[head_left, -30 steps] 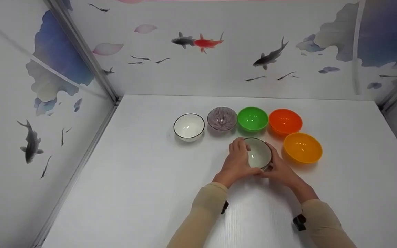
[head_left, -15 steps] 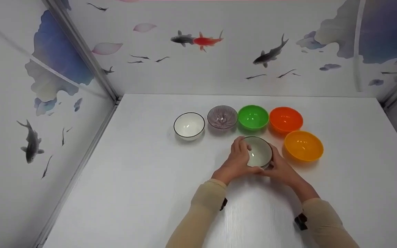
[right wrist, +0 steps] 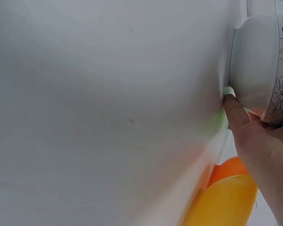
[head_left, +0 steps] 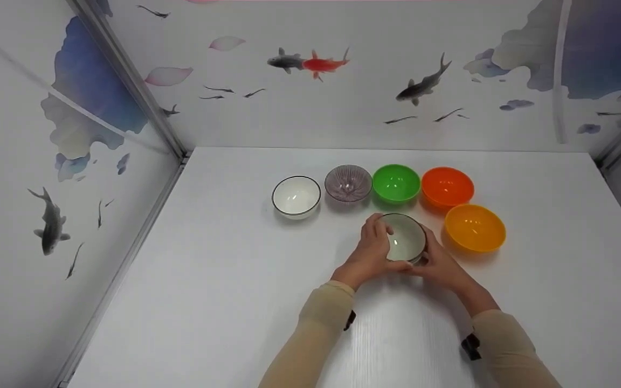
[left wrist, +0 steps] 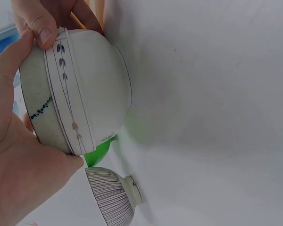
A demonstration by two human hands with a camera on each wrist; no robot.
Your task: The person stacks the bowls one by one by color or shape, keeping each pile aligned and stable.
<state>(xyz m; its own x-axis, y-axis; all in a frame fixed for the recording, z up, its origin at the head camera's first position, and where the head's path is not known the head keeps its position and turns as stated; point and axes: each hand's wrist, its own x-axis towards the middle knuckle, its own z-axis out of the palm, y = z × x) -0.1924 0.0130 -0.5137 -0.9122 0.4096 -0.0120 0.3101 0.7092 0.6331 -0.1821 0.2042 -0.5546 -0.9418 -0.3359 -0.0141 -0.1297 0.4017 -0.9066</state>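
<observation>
Together, both forearms slant up from the bottom edge in pale sleeves [head_left: 313, 323] and converge, the hands meeting near thumb to thumb. The left hand [head_left: 367, 253] curves round the left side of a grey-green bowl [head_left: 408, 237], fingertips hooked over its rim, thumb along the near edge. Opposite, the right hand [head_left: 442, 267] grips the right side, one finger reaching low beside the foot. Between the palms, that bowl sits nested in a white banded bowl [left wrist: 96, 84], so the hands hold a stack of two, its mouth facing up. Whether its foot touches the table [head_left: 208, 269] is hard to tell. Just right of the right hand lies a yellow bowl [head_left: 475, 228]; beyond the stack, an orange bowl [head_left: 447, 187], a green bowl [head_left: 396, 184], a purplish ribbed bowl [head_left: 348, 184] and, leftmost, a dark-rimmed white bowl [head_left: 296, 195].
</observation>
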